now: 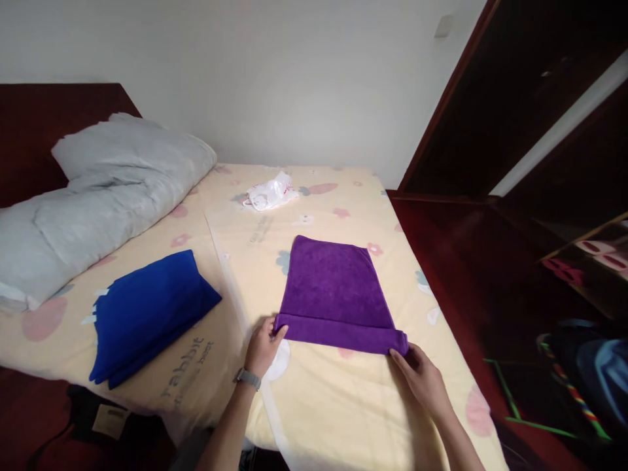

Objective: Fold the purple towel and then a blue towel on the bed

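A purple towel (338,281) lies on the bed, its near edge folded or rolled over into a band that runs across the front. My left hand (265,347) grips the left end of that band, thumb on top and fingers behind it. At the right end, my right hand (419,373) holds the band's corner between thumb and fingers; part of those fingers is hidden. The far part of the towel lies flat. A stack of blue cloths (152,314) with white tags rests to the left of my left hand.
The patterned bed sheet (333,412) spreads under everything. A crumpled white plastic bag (269,191) lies beyond the towel. A grey quilt (112,196) is heaped at the left by the dark headboard (59,124). Right of the bed's edge are dark red floor, shoes (606,254) and a dark bag (589,373).
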Available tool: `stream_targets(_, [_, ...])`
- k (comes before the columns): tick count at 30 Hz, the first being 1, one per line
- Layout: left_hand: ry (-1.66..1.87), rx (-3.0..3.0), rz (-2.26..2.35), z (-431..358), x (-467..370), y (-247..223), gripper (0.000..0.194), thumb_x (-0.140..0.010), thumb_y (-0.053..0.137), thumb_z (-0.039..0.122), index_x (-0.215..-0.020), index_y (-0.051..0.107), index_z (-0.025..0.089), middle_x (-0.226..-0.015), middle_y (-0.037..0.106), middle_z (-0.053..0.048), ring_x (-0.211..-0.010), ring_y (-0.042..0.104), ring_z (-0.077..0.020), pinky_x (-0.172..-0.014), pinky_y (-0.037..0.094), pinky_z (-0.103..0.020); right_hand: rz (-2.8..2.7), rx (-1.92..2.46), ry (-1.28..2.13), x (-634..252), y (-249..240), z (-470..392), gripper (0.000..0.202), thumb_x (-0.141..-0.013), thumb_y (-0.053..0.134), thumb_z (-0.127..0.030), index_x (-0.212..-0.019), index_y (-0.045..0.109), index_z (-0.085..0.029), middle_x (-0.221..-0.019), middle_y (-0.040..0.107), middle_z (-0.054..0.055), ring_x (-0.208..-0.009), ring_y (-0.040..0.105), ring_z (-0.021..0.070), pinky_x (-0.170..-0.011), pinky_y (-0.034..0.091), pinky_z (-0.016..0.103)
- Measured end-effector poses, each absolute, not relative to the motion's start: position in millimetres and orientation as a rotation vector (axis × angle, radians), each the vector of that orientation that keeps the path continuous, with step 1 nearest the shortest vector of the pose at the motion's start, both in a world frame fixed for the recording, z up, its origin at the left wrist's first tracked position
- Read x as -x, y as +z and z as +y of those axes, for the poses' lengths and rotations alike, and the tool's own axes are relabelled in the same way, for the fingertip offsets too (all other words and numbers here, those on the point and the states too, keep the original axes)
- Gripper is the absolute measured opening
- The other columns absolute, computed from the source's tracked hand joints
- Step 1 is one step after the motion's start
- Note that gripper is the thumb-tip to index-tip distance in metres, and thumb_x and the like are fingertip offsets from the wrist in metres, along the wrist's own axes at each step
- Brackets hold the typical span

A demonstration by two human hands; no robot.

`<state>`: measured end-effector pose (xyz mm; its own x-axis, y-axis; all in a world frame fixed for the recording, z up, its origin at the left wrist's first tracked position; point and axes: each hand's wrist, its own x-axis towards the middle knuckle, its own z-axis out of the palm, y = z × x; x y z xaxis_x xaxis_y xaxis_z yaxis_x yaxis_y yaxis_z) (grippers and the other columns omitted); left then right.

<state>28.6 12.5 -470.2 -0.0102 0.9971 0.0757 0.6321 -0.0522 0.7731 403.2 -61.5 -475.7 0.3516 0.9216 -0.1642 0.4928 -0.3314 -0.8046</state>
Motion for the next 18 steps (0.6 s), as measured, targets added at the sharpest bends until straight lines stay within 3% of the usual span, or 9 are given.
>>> stream_targets(4, [0.675,-1.871,1.904,10.3,-32.3,-468.3,0.026,-0.093,0.051,0.041,-0.078,0.056,0.021,-0.079,0.067,-0.004,-0.075,0.064,-0.0196,-0.067,0.045,-0.028,-1.161,2.009,0.837,-403.3,-475.6,-52.2,0.051,-0.084,0.048,-0.067,-0.104,0.064,-0.023,-0.107,0.074,0.008,-0.104,0.066,0.0302,-0.084,0.050,0.035])
stream_targets(12, [0.694,-1.997,2.005,7.6,-35.5,-464.1,0.024,-0.095,0.048,0.036,-0.081,0.060,0.021,-0.085,0.066,-0.007,-0.085,0.064,-0.0223,-0.074,0.047,-0.031,-1.175,2.197,0.724,-397.9,-474.4,-48.0,0.063,-0.087,0.037,-0.069,-0.118,0.062,-0.020,-0.110,0.073,0.013,-0.102,0.067,0.0325,-0.083,0.051,0.040])
stream_targets(18, [0.745,-1.622,1.894,10.2,-33.1,-468.1,0.030,-0.094,0.047,0.043,-0.086,0.064,0.020,-0.079,0.071,-0.005,-0.073,0.067,-0.0194,-0.062,0.046,-0.027,-1.150,2.371,0.568,-394.9,-467.9,-41.5,0.065,-0.083,0.040,-0.073,-0.108,0.070,-0.021,-0.106,0.075,0.016,-0.096,0.069,0.0378,-0.075,0.053,0.046])
